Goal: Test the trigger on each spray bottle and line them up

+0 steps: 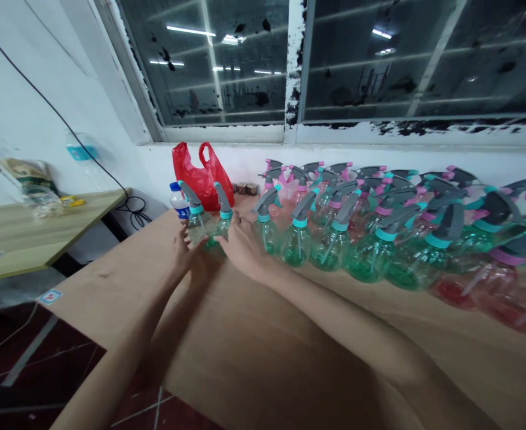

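Cupped around two spray bottles in front of the red bag [207,182], both hands sit low on the clear bodies; how firmly either one grips, I cannot tell. The left hand [183,249] curves along the outer side of the left bottle [198,223], thumb across its front, while the right hand [244,242] lies against the right bottle [225,220], its thumb pointing inward. Both bottles stand upright on the table [227,334]. A blue-capped bottle [181,203] stands just left of the bag, small brown blocks [247,189] lie just right of it, and farther right crowd green bottles [296,242] and pink bottles [498,280].
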Demonstrator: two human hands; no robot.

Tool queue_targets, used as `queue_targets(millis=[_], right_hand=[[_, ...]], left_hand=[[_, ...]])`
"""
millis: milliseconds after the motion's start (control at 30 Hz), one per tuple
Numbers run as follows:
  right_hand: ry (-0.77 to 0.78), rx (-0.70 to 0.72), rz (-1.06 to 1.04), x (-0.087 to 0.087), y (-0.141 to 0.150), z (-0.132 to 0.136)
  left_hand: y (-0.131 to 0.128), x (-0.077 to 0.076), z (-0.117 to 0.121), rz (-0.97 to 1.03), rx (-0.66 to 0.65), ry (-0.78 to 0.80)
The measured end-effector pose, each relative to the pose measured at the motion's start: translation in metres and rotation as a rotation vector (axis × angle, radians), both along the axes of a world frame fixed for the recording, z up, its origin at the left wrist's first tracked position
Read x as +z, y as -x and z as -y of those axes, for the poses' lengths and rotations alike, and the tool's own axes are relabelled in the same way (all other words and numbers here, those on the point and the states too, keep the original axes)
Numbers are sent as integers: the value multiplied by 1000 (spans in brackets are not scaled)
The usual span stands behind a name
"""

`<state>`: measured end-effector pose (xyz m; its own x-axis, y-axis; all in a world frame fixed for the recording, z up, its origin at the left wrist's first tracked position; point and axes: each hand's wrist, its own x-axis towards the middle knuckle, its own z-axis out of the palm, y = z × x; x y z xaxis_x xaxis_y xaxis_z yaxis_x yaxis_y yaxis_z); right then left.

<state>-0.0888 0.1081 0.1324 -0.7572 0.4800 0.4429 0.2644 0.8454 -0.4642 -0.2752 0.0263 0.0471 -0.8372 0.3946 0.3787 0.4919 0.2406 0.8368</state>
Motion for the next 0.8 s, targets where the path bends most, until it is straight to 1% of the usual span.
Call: queue_targets(millis=[100, 133, 200, 267, 300, 367, 467, 533, 600, 667, 733, 800], right_hand=[[-4, 85, -29, 3, -30, 1], [-1, 90, -40, 3, -41, -2], [17, 65, -57, 1, -59, -12], [36, 0, -64, -2, -69, -25], [46, -34, -62, -4, -72, -31], [55, -87, -66, -9, -71, -41], [68, -112, -82, -12, -64, -46], [87, -98, -82, -13, -64, -46], [111, -65, -67, -13, -72, -43], [136, -10, -42, -13, -87, -38], [164, 70, -13, -16, -107, -30], [174, 138, 6, -19, -129, -21]], left_hand=[[-8, 4, 8, -68, 58, 33], [-12, 5, 12, -91, 75, 43], [-21, 7, 18, -140, 94, 60], [-33, 11, 23, -187, 87, 80], [-41, 12, 24, -206, 67, 97], [-58, 15, 22, -227, -14, 158], [-90, 19, 10, -230, -213, 309], [-111, 24, -4, -250, -280, 394], [-126, 31, -21, -267, -289, 473], [-134, 39, -38, -276, -260, 540], [-136, 46, -51, -275, -224, 595], [-134, 52, -60, -277, -209, 627]])
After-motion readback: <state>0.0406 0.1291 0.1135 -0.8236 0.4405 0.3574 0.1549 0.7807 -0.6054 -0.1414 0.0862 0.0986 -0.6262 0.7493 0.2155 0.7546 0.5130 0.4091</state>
